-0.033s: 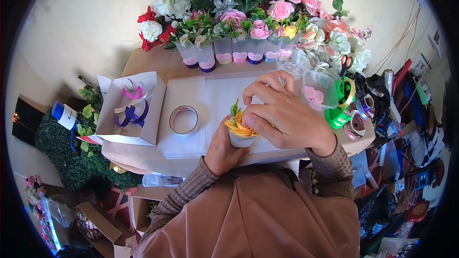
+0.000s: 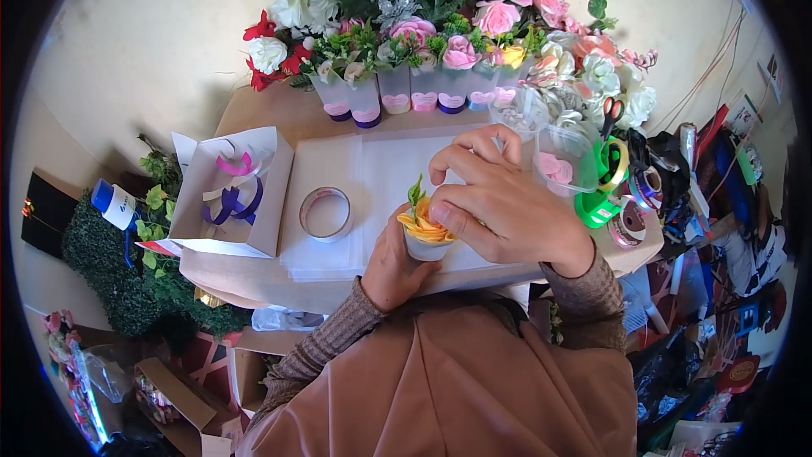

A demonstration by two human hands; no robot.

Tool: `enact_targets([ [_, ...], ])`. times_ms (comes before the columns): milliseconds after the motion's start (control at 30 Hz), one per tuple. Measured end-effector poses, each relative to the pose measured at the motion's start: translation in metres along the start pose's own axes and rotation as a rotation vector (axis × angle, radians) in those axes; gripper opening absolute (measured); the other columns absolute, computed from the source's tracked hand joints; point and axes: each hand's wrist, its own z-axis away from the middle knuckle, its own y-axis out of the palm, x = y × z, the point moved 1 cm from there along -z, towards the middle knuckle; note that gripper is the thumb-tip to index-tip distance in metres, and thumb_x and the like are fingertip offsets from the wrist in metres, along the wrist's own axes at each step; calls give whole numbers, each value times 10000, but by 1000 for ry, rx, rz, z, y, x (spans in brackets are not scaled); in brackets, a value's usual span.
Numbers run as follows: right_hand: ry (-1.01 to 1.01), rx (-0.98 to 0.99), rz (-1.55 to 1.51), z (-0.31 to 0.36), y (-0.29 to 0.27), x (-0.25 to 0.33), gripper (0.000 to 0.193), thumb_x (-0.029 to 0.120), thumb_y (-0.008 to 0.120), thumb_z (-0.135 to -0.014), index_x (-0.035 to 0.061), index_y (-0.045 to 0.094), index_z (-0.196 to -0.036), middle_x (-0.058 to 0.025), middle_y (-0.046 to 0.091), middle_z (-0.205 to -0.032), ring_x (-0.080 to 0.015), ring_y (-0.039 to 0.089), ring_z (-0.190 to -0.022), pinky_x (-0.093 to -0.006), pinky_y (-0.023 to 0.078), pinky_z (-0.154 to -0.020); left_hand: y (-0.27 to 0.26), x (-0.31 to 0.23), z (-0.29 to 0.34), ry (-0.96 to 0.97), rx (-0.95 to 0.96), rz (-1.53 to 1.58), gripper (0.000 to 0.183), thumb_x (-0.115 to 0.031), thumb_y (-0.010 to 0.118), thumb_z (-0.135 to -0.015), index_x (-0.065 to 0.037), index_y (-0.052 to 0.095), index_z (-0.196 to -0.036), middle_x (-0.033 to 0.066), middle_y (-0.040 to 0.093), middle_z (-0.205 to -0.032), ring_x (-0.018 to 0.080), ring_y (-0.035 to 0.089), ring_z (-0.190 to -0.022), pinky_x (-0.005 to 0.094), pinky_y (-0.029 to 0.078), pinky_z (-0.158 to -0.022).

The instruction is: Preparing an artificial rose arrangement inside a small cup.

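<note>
Close in front of me, my left hand [image 2: 392, 266] is wrapped round a small whitish cup [image 2: 425, 250]. A yellow-orange artificial flower [image 2: 416, 224] fills its top, and a green leaf sprig [image 2: 417, 189] stands up at the far side. From the right, my right hand [image 2: 501, 201] reaches over the flower, thumb and index finger pinched together at its petals. Its other fingers are curled above. Whether a petal or something smaller sits in that pinch is hidden. Part of the cup is covered by my left fingers.
Translucent sheets [image 2: 326, 161] lie under a tape roll [image 2: 326, 213]. To the left, a white box [image 2: 275, 203] holds ribbon loops. Finished flower cups [image 2: 365, 101] line the back before artificial flowers. A clear tub [image 2: 584, 152], scissors [image 2: 612, 110] and a green tape dispenser [image 2: 597, 208] crowd the right.
</note>
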Motion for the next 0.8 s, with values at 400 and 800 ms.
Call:
enact_targets([
  [400, -7, -49, -6, 0, 7, 3, 198, 249, 585, -784, 78, 682, -761, -84, 525, -983, -267, 423, -1056, -541, 162, -998, -1, -3, 0, 10, -6, -2, 815, -66, 753, -641, 54, 278, -1292, 235, 492, -1164, 397, 490, -1090, 406, 401, -925],
  [800, -41, 32, 50, 1, 3, -8, 133, 216, 628, -731, 89, 666, -737, -54, 533, -1015, -250, 423, -1064, -530, 182, -987, -2, 1, 1, -88, 23, 160, 830, -61, 764, -654, 14, 268, -1315, 203, 517, -1140, 328, 563, -1013, 372, 443, -888],
])
